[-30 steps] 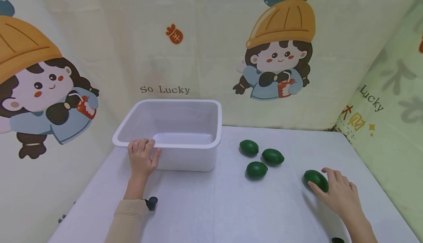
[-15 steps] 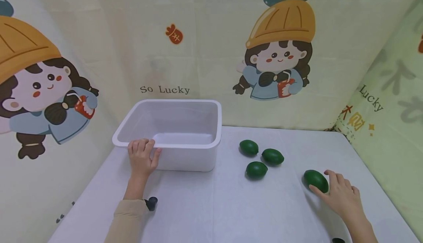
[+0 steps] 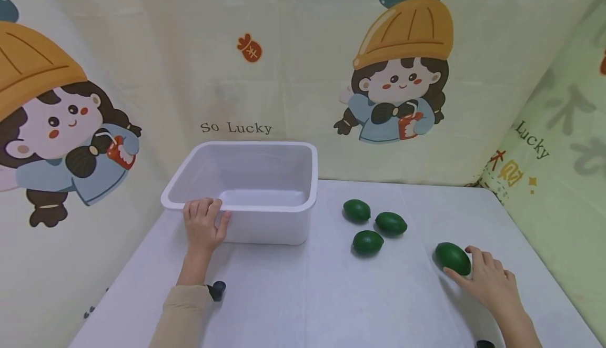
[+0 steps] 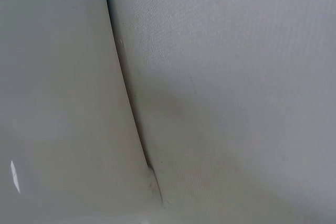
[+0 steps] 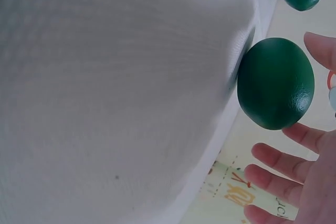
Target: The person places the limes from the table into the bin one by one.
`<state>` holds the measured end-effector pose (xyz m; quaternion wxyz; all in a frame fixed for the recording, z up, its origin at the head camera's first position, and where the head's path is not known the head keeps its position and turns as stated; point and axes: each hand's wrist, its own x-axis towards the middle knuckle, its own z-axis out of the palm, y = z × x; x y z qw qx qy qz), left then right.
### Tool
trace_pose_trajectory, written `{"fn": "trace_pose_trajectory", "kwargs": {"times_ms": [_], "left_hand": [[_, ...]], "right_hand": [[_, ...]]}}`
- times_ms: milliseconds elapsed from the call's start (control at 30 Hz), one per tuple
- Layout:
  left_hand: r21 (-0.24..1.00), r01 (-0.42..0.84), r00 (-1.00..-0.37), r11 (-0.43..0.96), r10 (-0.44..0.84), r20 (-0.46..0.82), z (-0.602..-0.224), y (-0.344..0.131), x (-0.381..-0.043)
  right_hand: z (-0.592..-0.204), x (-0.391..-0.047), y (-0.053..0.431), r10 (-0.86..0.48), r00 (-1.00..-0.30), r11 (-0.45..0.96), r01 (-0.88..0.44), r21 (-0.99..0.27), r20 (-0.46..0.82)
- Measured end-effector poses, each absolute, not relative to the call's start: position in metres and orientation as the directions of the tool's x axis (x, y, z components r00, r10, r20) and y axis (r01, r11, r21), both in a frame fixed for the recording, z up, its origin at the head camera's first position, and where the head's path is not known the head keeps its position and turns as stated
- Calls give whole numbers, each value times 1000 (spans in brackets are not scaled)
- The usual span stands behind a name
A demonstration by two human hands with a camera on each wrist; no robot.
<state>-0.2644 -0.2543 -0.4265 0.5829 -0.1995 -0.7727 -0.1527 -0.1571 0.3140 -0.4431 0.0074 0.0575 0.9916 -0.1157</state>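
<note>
A white plastic basin [image 3: 270, 227] stands at the left of the table in the head view. My left hand [image 3: 202, 229] grips its near rim, fingers hooked over the edge and thumb against the outer wall. The left wrist view shows only the basin's wall [image 4: 58, 98] beside the white cloth. At the right, a dark green lime [image 3: 452, 257] lies on the table. My right hand [image 3: 490, 279] is spread around its near right side. In the right wrist view the thumb [image 5: 321, 51] stands off the lime, and the index fingertip lies right at its edge.
Three more green limes lie grouped between the basin and my right hand: one at the back [image 3: 356, 211], one to its right [image 3: 391, 224] and one in front [image 3: 367, 243]. A white cloth [image 3: 331, 300] covers the table. Printed curtains [image 3: 303, 74] hang close behind and beside it.
My right hand has shifted very slightly to the right and down, its fingers a little farther from the lime. The left hand, basin and limes stay in place.
</note>
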Motion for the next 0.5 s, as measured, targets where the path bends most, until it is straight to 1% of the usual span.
{"fn": "trace_pose_trajectory", "kwargs": {"times_ms": [100, 367, 500], "left_hand": [[4, 485, -241, 874, 130, 962, -426, -254, -265], [0, 486, -236, 874, 131, 963, -426, -254, -265], [-2, 486, -230, 874, 130, 965, -426, -254, -265]], "right_hand": [[-443, -158, 315, 112, -992, 968, 120, -221, -51], [-444, -159, 316, 112, -992, 968, 124, -218, -65], [-444, -159, 316, 119, -988, 966, 138, -217, -97]]}}
